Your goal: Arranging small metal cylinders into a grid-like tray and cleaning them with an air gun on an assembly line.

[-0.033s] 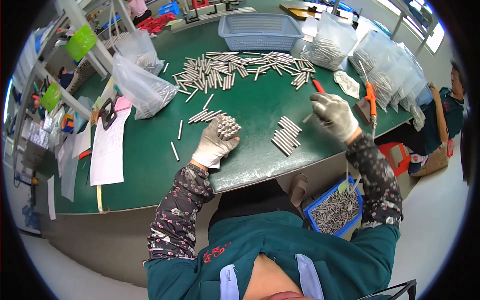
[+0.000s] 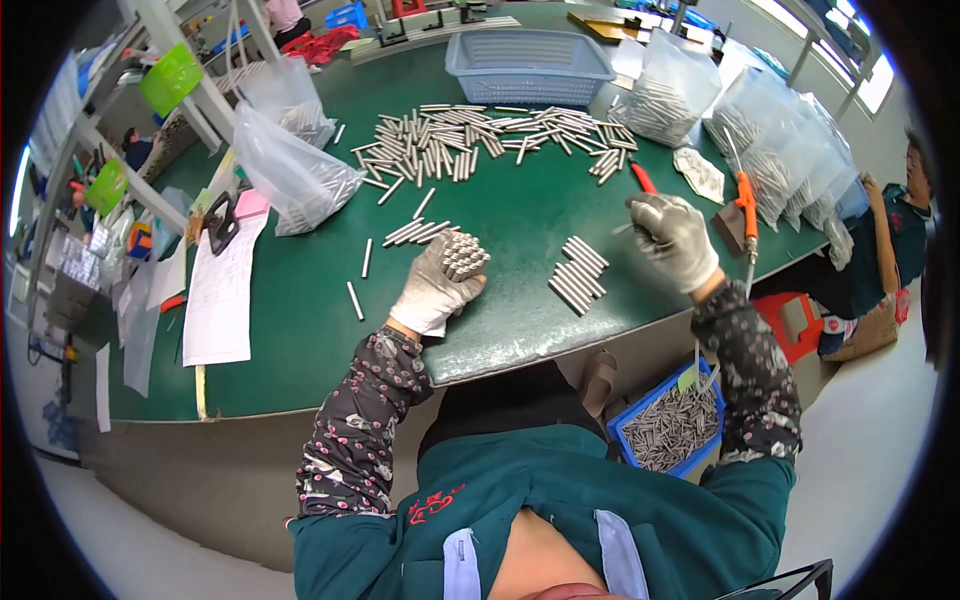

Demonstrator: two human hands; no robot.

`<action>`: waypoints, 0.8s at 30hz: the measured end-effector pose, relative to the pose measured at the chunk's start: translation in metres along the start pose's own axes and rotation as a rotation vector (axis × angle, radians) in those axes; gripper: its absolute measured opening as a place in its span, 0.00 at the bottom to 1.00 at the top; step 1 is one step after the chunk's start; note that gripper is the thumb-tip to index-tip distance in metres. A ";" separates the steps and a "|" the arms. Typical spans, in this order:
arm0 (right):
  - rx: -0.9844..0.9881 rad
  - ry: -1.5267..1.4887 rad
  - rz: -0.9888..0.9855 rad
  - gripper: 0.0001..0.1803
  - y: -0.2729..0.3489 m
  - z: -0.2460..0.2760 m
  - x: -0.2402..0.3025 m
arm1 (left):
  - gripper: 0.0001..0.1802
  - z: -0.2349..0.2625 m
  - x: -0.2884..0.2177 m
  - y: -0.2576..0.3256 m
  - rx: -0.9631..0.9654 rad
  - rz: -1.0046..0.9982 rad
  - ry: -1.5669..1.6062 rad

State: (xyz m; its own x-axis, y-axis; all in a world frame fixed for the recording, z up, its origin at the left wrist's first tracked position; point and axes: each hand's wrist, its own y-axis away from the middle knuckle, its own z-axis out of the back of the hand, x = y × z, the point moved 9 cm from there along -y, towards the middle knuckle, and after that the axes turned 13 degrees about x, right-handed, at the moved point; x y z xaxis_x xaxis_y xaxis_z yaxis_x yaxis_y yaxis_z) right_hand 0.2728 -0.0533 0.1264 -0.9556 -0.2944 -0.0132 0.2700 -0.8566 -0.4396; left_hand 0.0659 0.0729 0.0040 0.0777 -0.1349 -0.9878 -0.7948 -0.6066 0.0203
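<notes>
My left hand [image 2: 436, 283], in a whitish work glove, is closed around a bundle of metal pins [image 2: 465, 257], their round ends facing up. Off to the right, above the green table [image 2: 500, 330], my gloved right hand [image 2: 676, 240] is closed, with the tip of one metal pin [image 2: 622, 229] poking out of its fingers on the left. Between the hands lies a small group of pins [image 2: 578, 277] in slanting rows. Several loose pins [image 2: 408, 232] rest beside my left hand. Farther back spreads a large heap of pins [image 2: 430, 145].
Behind the heap stands a blue plastic basket [image 2: 530, 75]. Clear bags of pins [image 2: 290, 185] sit at left and back right. An orange air gun [image 2: 746, 205] lies at right, near a red-handled tool [image 2: 642, 178]. Below the edge is a blue crate of pins [image 2: 670, 430]. Papers [image 2: 222, 300] lie left.
The whole view has shifted slightly. Both hands keep nearly the same places and grips, and the pins on the table lie as before.
</notes>
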 end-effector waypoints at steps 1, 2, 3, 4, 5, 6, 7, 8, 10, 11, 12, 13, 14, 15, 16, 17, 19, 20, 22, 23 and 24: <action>-0.067 -0.150 -0.101 0.09 0.002 0.003 0.000 | 0.31 -0.004 -0.001 -0.002 0.026 -0.006 0.002; -0.092 -0.171 -0.110 0.09 -0.003 0.007 0.014 | 0.31 -0.005 0.001 -0.002 0.037 -0.019 0.030; -0.047 -0.213 -0.066 0.09 -0.014 0.005 0.028 | 0.31 -0.003 0.003 -0.002 0.034 -0.027 0.009; -0.001 -0.249 -0.033 0.08 -0.018 0.004 0.036 | 0.31 -0.005 0.003 -0.002 0.042 -0.032 -0.009; 0.092 -0.166 -0.104 0.08 -0.019 -0.011 0.028 | 0.31 -0.005 0.003 -0.002 0.049 -0.034 -0.010; 0.136 -0.210 -0.226 0.09 -0.020 -0.022 0.013 | 0.31 -0.001 0.003 0.000 0.035 -0.027 -0.002; 0.133 -0.150 -0.322 0.10 -0.015 -0.030 -0.005 | 0.30 0.000 0.003 0.001 0.030 -0.019 0.014; 0.132 -0.090 -0.417 0.11 -0.006 -0.041 -0.028 | 0.29 -0.002 0.003 0.000 0.049 -0.025 0.045; 0.231 -0.021 -0.474 0.11 0.005 -0.061 -0.055 | 0.28 -0.006 0.000 -0.001 0.028 0.001 0.024; 0.326 0.035 -0.515 0.11 0.012 -0.069 -0.064 | 0.28 -0.007 -0.001 -0.002 0.030 0.001 0.021; 0.334 0.045 -0.527 0.11 0.020 -0.070 -0.069 | 0.28 -0.010 -0.002 -0.005 0.047 -0.007 0.009; 0.330 0.210 -0.537 0.12 0.010 -0.058 -0.054 | 0.27 -0.009 -0.003 -0.004 0.047 -0.010 0.011; 0.321 0.380 -0.546 0.14 -0.001 -0.042 -0.036 | 0.27 -0.009 -0.003 -0.005 0.051 -0.016 0.013; 0.359 0.203 -0.556 0.18 -0.009 -0.037 -0.016 | 0.27 -0.004 -0.002 -0.003 0.038 -0.014 0.014; 0.398 0.024 -0.564 0.23 -0.012 -0.037 0.006 | 0.27 0.000 -0.002 -0.001 0.042 -0.017 0.001; 0.489 0.017 -0.497 0.27 -0.011 -0.046 0.028 | 0.27 -0.001 -0.001 -0.002 0.060 -0.020 -0.009; 0.612 0.103 -0.397 0.33 -0.007 -0.064 0.061 | 0.27 -0.001 -0.001 0.000 0.073 -0.057 0.006; 0.649 0.203 -0.378 0.35 -0.005 -0.072 0.064 | 0.26 -0.006 -0.004 -0.003 0.097 -0.094 0.022; 0.677 0.166 -0.392 0.33 -0.006 -0.080 0.057 | 0.26 -0.008 -0.004 -0.002 0.082 -0.056 -0.048; 0.689 0.152 -0.387 0.32 -0.007 -0.086 0.054 | 0.26 -0.007 -0.004 -0.002 0.075 -0.078 -0.064; 0.701 0.138 -0.382 0.32 -0.009 -0.089 0.051 | 0.26 -0.007 -0.004 -0.002 0.069 -0.100 -0.081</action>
State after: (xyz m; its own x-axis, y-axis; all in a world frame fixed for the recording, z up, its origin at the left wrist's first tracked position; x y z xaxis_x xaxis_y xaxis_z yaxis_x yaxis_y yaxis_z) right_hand 0.2111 -0.0228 0.0501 -0.9904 0.0877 -0.1070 -0.1103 -0.9673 0.2284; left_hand 0.0712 0.0693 0.0092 0.1120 -0.0114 -0.9936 -0.8250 -0.5585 -0.0865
